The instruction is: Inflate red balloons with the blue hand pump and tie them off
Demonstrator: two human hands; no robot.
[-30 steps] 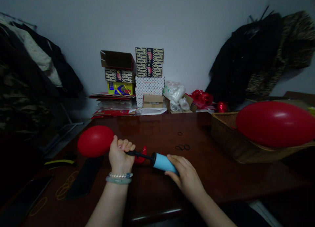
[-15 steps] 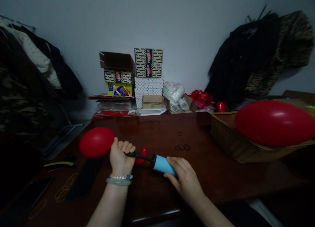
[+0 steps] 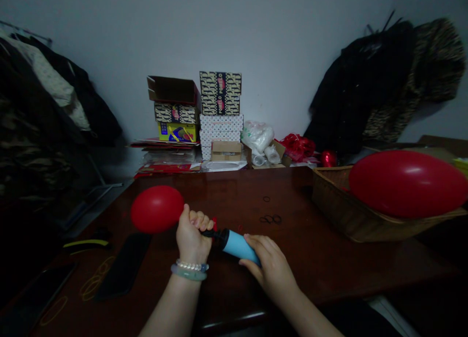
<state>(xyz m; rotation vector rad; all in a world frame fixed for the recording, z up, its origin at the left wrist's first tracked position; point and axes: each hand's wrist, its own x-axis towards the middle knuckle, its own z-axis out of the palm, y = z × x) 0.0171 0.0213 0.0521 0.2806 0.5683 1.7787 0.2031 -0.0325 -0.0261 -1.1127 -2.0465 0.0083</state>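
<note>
A blue hand pump [image 3: 240, 246] with a black end lies between my two hands above the dark wooden table [image 3: 292, 273]. My left hand [image 3: 193, 233] is closed round the pump's black end and the neck of a red balloon [image 3: 157, 209], which bulges out to the left. The nozzle and the neck are hidden in my fist. My right hand [image 3: 272, 266] is wrapped round the blue barrel. Small red pieces [image 3: 215, 224] show just behind the pump.
A wicker basket [image 3: 341, 215] with a large red balloon [image 3: 407, 183] stands at the right. Black bands [image 3: 270, 219] lie mid-table; a dark phone-like slab [image 3: 124, 265] and yellow bands [image 3: 95, 281] lie left. Stacked boxes [image 3: 221, 127] stand behind.
My left hand has moved right with the red balloon, towards my right hand. The black rod that showed between the hands is now mostly inside the barrel.
</note>
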